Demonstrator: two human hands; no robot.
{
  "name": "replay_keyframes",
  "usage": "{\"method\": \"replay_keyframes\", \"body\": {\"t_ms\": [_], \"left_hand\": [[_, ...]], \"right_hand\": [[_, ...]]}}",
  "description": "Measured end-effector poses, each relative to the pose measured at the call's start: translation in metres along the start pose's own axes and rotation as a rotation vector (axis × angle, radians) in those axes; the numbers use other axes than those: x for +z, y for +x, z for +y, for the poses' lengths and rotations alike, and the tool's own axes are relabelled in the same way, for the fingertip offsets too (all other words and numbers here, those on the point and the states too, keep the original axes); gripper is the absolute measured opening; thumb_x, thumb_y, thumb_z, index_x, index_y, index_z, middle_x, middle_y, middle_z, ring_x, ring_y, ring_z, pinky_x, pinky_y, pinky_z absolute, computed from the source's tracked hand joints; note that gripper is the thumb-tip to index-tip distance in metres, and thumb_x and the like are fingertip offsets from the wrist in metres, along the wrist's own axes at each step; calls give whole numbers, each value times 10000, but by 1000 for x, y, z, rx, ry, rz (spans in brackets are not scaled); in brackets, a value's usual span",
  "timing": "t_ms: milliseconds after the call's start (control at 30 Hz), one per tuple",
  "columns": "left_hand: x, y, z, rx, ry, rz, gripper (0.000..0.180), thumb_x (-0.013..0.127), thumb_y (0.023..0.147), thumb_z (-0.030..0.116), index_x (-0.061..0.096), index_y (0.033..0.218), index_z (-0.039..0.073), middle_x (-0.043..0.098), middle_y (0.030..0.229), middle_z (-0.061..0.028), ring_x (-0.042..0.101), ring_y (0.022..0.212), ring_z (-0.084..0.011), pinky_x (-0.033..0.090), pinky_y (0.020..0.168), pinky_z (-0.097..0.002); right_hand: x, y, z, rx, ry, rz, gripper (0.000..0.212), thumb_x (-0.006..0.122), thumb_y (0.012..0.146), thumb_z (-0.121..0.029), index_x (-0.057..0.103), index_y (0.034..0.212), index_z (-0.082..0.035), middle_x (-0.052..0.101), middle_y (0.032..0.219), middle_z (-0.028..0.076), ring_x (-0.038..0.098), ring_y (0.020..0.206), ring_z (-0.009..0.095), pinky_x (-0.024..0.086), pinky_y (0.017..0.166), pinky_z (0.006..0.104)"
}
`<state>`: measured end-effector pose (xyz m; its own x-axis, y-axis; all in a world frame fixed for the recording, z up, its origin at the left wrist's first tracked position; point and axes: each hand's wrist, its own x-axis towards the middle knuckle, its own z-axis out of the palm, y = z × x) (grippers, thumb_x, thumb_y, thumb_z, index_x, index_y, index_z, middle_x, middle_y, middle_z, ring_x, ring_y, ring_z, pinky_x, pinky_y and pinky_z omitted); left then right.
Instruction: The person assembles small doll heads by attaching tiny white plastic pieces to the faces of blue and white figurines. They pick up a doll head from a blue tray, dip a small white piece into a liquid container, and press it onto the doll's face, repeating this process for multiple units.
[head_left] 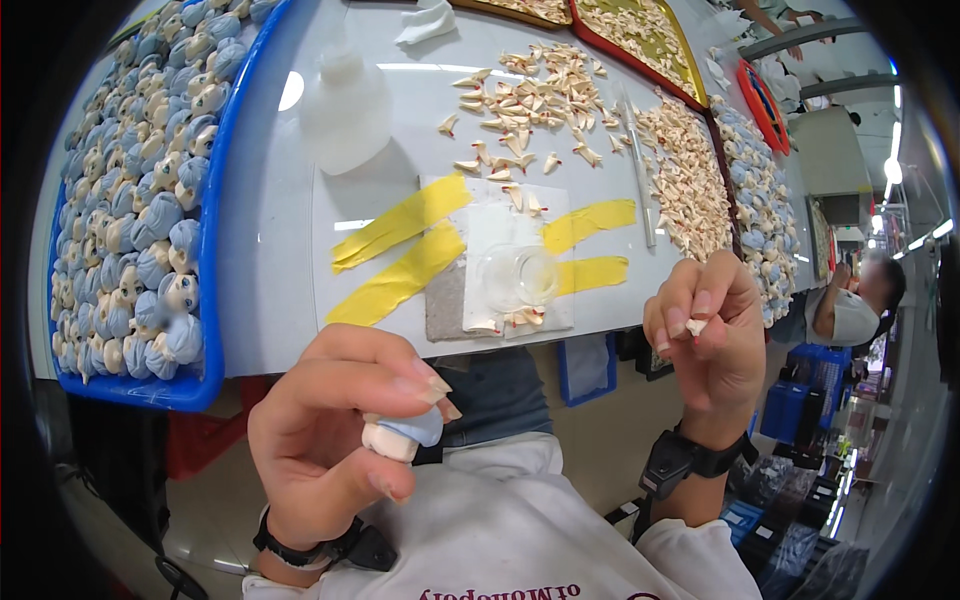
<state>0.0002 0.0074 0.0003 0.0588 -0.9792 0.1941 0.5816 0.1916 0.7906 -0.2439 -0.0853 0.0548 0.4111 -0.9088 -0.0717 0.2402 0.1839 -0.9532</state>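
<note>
Between the thumb and fingers of my left hand (318, 425) is a small doll head (408, 432) with light blue hair and a cream underside; its face does not show. My right hand (722, 325), raised at the table's front edge, pinches a tiny cream piece (696, 326) with a touch of red. Past both hands, a clear round glass jar (520, 278) stands on a white pad (480, 225), flanked by yellow tape strips (400, 270). A few red-tipped cream pieces (524, 317) lie by the jar, and a loose pile (535, 100) spreads farther back.
At the left, a blue tray (215, 250) is full of blue-haired doll heads. A translucent bottle (345, 110) stands near it. A thin metal tool (640, 180) lies beside more cream pieces (685, 165). More heads (755, 190) lie at the right, where another person (850, 305) sits.
</note>
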Motion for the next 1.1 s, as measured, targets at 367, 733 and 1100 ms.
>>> {"method": "replay_keyframes", "body": {"t_ms": [367, 733, 1100], "left_hand": [[-5, 2, 1, -35, 215, 39, 476, 798, 631, 265, 523, 927, 13, 497, 921, -109, 592, 788, -225, 486, 567, -247], [-8, 9, 2, -24, 320, -7, 390, 787, 648, 153, 556, 930, 13, 493, 958, -126, 583, 853, -254, 497, 635, -256], [-12, 11, 0, -39, 297, -45, 437, 803, 621, 143, 557, 952, 0, 487, 959, -135, 575, 824, -223, 512, 700, -332]], "right_hand": [[25, 12, 0, -109, -355, 169, 156, 686, 691, 34, 566, 790, 23, 602, 740, 107, 585, 649, 141, 484, 614, 241], [44, 23, -1, -103, -562, 168, 137, 648, 717, 42, 570, 829, 39, 600, 767, 109, 582, 673, 149, 473, 634, 237], [57, 47, -10, -288, -1279, -158, 143, 624, 595, 64, 554, 703, 4, 537, 744, 51, 481, 695, 132, 352, 630, 239]]}}
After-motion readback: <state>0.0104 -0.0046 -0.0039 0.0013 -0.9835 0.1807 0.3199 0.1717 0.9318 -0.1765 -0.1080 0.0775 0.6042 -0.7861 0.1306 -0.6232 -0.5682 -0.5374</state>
